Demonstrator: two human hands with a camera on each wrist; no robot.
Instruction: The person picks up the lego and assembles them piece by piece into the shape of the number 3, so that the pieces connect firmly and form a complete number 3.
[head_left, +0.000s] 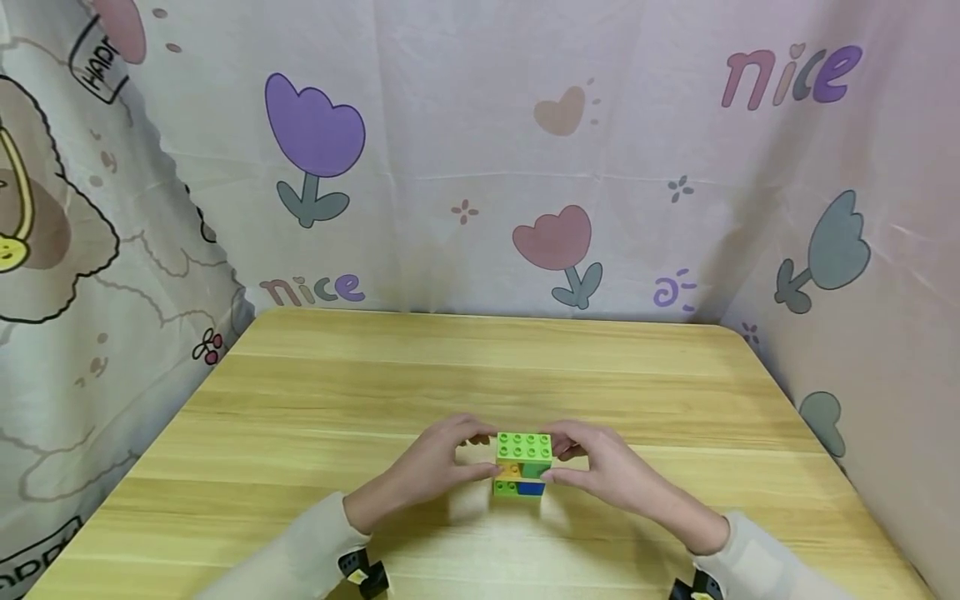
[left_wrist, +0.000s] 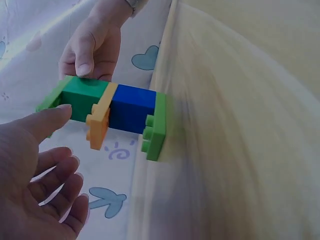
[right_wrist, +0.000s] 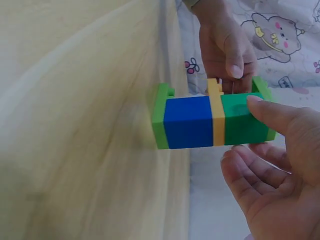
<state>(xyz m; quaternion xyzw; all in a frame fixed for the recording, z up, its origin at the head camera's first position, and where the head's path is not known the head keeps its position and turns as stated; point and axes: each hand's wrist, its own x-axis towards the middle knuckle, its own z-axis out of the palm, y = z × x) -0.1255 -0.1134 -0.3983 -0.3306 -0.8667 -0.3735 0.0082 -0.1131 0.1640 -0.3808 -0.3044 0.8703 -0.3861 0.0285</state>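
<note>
A stack of toy building bricks stands on the table in front of the person. From the top it has a lime-green plate point(head_left: 523, 447), a dark green brick point(right_wrist: 245, 120), an orange-yellow plate point(left_wrist: 101, 122), a blue brick point(left_wrist: 132, 107) and a lower lime-green plate point(right_wrist: 159, 120). Both bricks sit on the right side, leaving studs bare on the left. The left hand point(head_left: 442, 460) holds the upper stack at its left end between thumb and forefinger. Opposite it, the right hand point(head_left: 603, 462) pinches the upper right end, its thumb on the dark green brick.
The wooden table point(head_left: 375, 367) extends around the stack on all sides. Behind it and at both sides hangs a pale printed cloth point(head_left: 450, 100) with flowers and lettering. Dark wrist devices point(head_left: 363, 573) sit at the sleeve cuffs.
</note>
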